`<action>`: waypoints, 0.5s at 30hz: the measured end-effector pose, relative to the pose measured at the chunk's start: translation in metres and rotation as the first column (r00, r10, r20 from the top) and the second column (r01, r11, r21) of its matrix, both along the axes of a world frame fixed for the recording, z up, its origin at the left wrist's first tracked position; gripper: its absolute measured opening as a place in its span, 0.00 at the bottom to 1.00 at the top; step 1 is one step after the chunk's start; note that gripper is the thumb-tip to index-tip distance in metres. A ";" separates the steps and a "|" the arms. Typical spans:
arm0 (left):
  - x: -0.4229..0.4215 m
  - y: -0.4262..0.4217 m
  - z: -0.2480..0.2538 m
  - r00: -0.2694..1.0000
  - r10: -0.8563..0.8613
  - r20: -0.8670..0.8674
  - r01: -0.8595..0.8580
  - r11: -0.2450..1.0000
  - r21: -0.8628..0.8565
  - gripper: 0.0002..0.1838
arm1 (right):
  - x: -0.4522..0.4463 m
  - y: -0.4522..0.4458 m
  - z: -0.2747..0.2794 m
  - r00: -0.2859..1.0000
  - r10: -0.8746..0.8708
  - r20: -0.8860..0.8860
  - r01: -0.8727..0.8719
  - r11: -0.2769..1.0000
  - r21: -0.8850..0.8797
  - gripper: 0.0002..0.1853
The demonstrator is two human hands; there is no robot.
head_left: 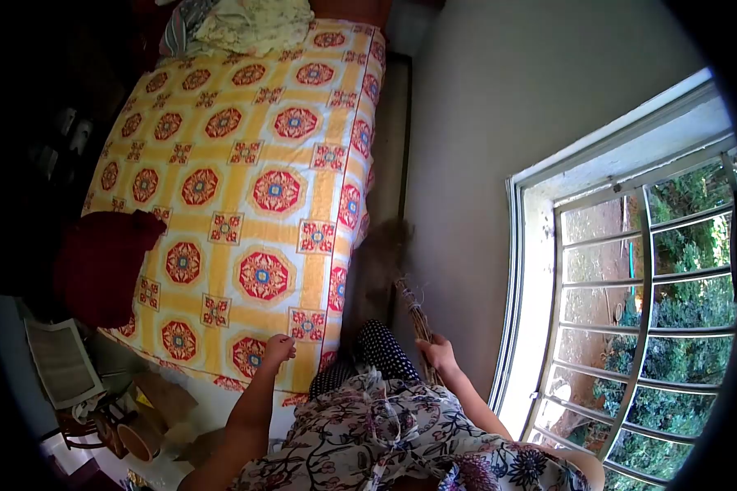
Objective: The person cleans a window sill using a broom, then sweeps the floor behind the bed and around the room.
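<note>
My right hand (439,355) is wrapped round the bound stick handle of a broom (413,308), beside the wall. The broom's bristles spread toward the floor strip between bed and wall, where they look dark and blurred. Over the near edge of the bed (246,219), my left hand (280,349) is raised with its fingers curled in and nothing visible in them. A yellow, white and red patterned sheet covers the bed.
A barred window (643,286) takes up the right side of the wall (467,155). Dark red cloth (106,266) lies on the bed's left edge, and crumpled bedding (250,24) lies at its far end. Cardboard (162,398) and a round container (137,443) stand at lower left.
</note>
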State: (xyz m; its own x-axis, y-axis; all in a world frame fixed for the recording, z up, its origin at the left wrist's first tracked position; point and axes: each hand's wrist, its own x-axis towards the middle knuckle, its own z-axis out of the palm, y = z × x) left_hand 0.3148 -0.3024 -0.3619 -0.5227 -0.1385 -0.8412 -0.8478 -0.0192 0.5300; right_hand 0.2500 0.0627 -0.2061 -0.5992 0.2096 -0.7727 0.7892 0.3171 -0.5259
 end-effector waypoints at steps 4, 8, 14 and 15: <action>-0.028 -0.006 0.005 0.999 -0.051 -0.006 0.051 0.998 0.031 0.10 | -0.061 -0.006 -0.012 0.909 0.337 -0.245 -0.205 0.874 0.441 0.25; -0.039 -0.026 -0.009 0.996 0.038 -0.080 -0.035 0.999 0.038 0.10 | -0.148 -0.012 -0.024 0.892 0.376 -0.250 -0.200 0.826 0.527 0.25; -0.082 -0.037 -0.046 0.965 0.151 0.214 -0.154 0.988 -0.004 0.11 | -0.337 0.014 -0.118 0.997 0.064 -0.036 -0.066 0.997 -0.051 0.20; -0.084 -0.045 -0.083 0.983 -0.168 0.074 0.167 0.986 0.031 0.11 | -0.367 0.007 -0.101 0.996 0.073 -0.050 -0.076 0.996 -0.056 0.20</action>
State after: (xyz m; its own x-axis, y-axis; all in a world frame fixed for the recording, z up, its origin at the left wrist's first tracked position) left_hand 0.2308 -0.3471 -0.4453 -0.4709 -0.0331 -0.8816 -0.8781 0.1143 0.4647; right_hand -0.1173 0.0693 -0.3071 -0.6480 0.1187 -0.7523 0.7379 0.3423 -0.5816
